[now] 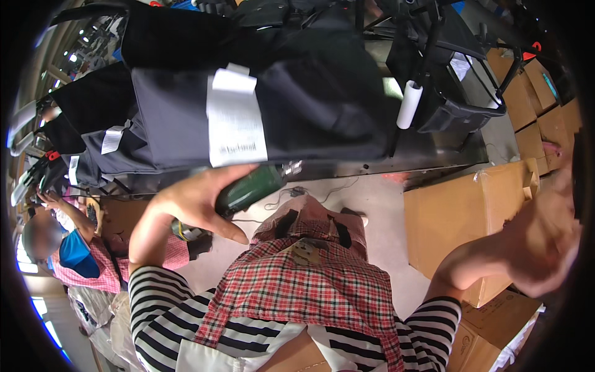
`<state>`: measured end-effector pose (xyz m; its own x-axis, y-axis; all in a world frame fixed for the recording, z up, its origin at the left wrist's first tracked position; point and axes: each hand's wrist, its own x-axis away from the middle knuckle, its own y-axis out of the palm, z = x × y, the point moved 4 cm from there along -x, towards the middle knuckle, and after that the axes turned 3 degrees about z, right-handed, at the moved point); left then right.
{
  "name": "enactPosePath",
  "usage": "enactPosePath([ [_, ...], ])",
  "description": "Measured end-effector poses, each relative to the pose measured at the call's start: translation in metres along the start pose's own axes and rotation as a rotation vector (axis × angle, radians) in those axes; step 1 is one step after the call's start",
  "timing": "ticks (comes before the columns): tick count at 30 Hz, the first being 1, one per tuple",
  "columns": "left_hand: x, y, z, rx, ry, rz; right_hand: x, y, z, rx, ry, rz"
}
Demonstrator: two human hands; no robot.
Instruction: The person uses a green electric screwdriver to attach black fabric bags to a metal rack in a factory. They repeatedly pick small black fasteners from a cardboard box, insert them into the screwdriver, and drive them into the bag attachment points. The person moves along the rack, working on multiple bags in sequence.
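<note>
My left hand [197, 199] is closed around a green and black power drill [248, 189], whose metal tip points right along the bench's front edge. Just beyond it lies black fabric [170, 111] carrying a large white label [237, 121]; smaller white tags hang from the fabric farther left. The drill's lower part is partly hidden behind my hand and wrist. My right hand [551, 239] is raised at the far right edge, beside a cardboard box [458, 217]. Its fingers are blurred and cut off by the picture's rim, so what they hold does not show.
Dark folding frames [434, 37] with a white roll or tube [409, 104] stand at the upper right. Several cardboard boxes [533, 93] are stacked beyond. Another person [93, 254] works at the left. A thin cable [338, 188] trails over the floor under the bench.
</note>
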<state>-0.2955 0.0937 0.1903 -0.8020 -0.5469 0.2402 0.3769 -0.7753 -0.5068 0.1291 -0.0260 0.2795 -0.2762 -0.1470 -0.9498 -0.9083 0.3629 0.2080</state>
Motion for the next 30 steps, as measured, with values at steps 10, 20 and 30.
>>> enactPosePath([
  [10, -0.020, -0.091, 0.076, 0.406, 0.183, 0.365, 0.175, 0.151, 0.121, -0.146, 0.965, -0.236],
  [20, -0.027, -0.081, 0.109, 0.289, -0.040, 0.561, 0.282, 0.299, 0.145, -0.143, 1.040, -0.535],
  [30, -0.030, -0.075, 0.114, 0.457, -0.050, 0.766, 0.392, 0.345, 0.200, -0.439, 1.697, 0.171],
])
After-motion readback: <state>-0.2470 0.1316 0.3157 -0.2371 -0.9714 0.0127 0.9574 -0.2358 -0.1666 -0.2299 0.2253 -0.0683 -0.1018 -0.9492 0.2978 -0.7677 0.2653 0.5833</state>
